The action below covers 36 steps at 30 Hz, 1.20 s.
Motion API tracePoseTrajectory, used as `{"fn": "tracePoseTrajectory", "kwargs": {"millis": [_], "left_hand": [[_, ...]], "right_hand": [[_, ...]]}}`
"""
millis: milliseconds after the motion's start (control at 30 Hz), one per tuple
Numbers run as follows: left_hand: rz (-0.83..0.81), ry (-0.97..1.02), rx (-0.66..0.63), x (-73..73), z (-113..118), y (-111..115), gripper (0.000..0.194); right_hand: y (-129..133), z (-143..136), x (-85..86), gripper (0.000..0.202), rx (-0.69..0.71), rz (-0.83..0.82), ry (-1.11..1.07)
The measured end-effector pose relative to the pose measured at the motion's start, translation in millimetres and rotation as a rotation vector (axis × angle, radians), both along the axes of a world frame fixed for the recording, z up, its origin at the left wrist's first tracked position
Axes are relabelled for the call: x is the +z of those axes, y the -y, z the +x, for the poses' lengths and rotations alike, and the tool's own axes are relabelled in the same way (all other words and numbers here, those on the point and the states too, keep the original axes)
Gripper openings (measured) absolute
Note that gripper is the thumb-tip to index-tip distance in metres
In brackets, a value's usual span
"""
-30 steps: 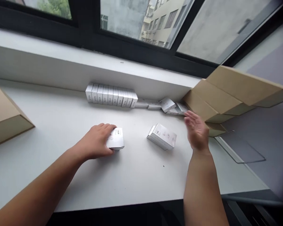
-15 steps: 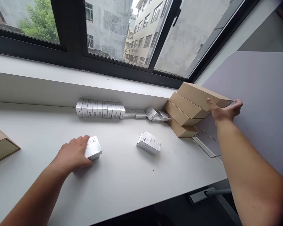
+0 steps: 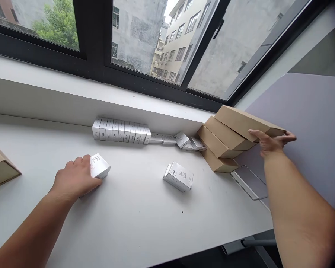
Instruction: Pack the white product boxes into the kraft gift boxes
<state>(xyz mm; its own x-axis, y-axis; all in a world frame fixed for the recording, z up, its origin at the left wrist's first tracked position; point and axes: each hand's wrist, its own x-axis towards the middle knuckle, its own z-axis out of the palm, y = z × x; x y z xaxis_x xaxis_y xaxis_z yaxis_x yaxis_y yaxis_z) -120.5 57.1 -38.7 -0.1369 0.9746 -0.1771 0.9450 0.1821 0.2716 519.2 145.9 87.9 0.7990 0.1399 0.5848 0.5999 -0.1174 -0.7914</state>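
My left hand (image 3: pixel 76 175) is closed around small silver-white printed boxes (image 3: pixel 99 165) low over the left part of the white table; how many lie under the palm is hidden. At the right, my right hand (image 3: pixel 273 142) grips the end of the top brown cardboard box (image 3: pixel 248 121), thumb on the near side and fingers round the far end. That box rests on a stack of brown cardboard boxes (image 3: pixel 219 149) in the corner. Between my hands, a pair of silver-white boxes (image 3: pixel 179 176) lies on the table, one on the other.
A row of upright silver-white boxes (image 3: pixel 121 131) stands along the sill wall, with several flat or tilted ones (image 3: pixel 184 141) to its right. Another brown box (image 3: pixel 1 167) sits at the left edge. A thin wire frame (image 3: pixel 249 184) is beside the stack.
My left hand has moved left with the silver-white boxes. My right hand stays on the top brown box. The view has shifted slightly.
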Motion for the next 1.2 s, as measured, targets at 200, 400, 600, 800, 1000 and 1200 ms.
{"fn": "tracePoseTrajectory", "kwargs": {"millis": [200, 400, 600, 800, 1000, 1200], "left_hand": [[0.045, -0.130, 0.101, -17.3, -41, -14, 0.074], [0.353, -0.125, 0.228, -16.7, -70, -16, 0.098], [0.654, 0.107, 0.111, 25.1, -32, 2, 0.064], [0.515, 0.353, -0.253, 17.3, 2, 6, 0.056], [-0.001, 0.291, -0.448, 17.0, 17, 14, 0.064], [-0.020, 0.257, -0.342, 22.1, 20, 15, 0.072]], "right_hand": [[22, -70, 17.1, 0.075, 0.642, 0.123, -0.042], [105, -239, -52.7, 0.087, 1.210, 0.180, 0.031], [182, -353, -138.6, 0.092, 1.718, -0.114, -0.235], [186, -333, -151.5, 0.100, 1.740, -0.449, -0.285], [187, -337, -173.7, 0.062, 1.440, -0.518, -0.432], [195, -349, -188.7, 0.044, 1.096, -0.522, -0.275]]}}
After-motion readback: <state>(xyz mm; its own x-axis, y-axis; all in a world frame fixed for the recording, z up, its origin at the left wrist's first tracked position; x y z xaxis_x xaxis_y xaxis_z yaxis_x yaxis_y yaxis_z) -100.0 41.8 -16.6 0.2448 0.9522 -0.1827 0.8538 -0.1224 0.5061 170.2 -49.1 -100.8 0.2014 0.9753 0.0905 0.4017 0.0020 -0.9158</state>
